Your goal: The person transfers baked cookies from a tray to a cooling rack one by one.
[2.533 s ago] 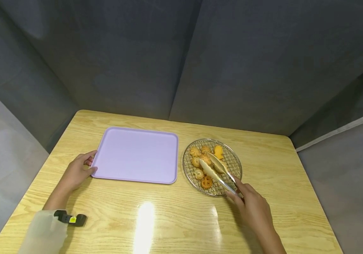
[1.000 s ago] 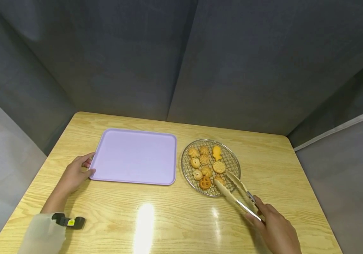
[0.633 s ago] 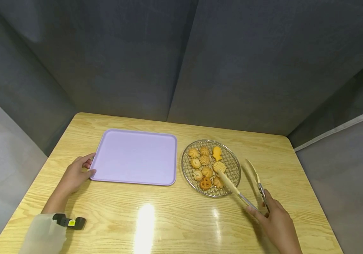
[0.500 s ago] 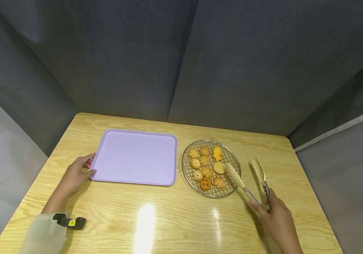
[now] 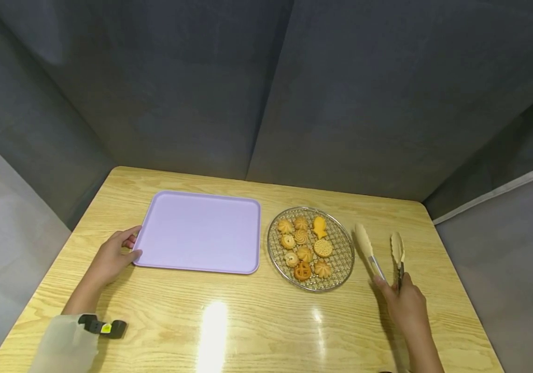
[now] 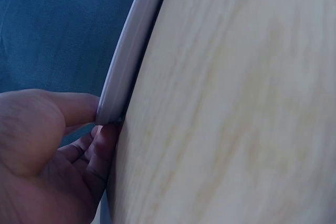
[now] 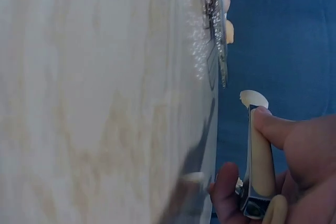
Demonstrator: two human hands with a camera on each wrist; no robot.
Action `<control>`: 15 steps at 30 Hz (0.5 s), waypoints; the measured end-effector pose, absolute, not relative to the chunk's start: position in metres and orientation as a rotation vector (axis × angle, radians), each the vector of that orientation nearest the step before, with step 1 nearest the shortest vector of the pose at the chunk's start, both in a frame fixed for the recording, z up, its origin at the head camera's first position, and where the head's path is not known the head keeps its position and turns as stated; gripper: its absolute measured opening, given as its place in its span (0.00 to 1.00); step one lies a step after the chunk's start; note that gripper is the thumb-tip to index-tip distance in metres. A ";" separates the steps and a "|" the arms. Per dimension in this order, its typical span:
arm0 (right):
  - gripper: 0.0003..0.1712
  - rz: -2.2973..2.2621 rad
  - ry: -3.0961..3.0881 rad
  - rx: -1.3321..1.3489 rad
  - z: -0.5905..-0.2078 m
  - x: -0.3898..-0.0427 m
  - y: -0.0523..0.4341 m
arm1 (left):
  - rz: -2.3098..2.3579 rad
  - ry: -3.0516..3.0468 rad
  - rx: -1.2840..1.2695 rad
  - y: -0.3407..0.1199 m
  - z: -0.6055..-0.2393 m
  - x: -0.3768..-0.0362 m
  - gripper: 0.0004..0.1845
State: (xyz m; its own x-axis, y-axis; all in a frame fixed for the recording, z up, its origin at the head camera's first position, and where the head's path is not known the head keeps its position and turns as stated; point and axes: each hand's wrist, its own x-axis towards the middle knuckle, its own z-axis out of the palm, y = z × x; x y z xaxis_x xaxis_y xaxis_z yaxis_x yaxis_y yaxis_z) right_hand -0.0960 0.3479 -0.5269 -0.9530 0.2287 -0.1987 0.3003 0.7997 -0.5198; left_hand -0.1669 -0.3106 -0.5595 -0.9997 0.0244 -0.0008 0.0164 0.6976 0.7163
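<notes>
My left hand (image 5: 114,256) pinches the near left edge of a lilac rectangular tray (image 5: 198,233) lying on the table. Thumb and fingers meet at the tray's rim (image 6: 118,85) in the left wrist view. My right hand (image 5: 405,305) holds a pair of tongs (image 5: 364,242), metal with cream scalloped tips, to the right of the round wire rack (image 5: 342,259). The tips are spread apart with nothing between them. Several cookies sit on the rack, among them a pretzel-shaped one (image 5: 302,271), a yellow fish-shaped one (image 5: 320,227), a round dimpled one (image 5: 323,248) and a ridged one (image 5: 323,269).
All of this stands on a light wooden table (image 5: 168,321) with rounded back corners. Dark grey curtains (image 5: 192,93) hang close behind it. A black strap device (image 5: 103,326) sits on the left wrist.
The right hand has drawn the tongs off the cookies to the right, beyond the rack's rim, uncovering the cookies. The left hand stays at the tray's edge.
</notes>
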 end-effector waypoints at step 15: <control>0.61 -0.753 2.836 0.471 -0.531 -0.115 0.351 | 1.205 2.896 0.027 -0.310 -0.561 -0.167 0.34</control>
State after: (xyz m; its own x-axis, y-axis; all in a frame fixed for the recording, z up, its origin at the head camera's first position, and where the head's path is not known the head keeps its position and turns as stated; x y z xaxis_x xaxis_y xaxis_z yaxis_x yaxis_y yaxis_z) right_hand -0.1147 0.3513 -0.5313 -0.9358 0.2575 -0.2409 0.3431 0.8225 -0.4536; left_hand -0.1672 -0.3101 -0.5607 -0.9998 0.0177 0.0023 0.0141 0.7047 0.7094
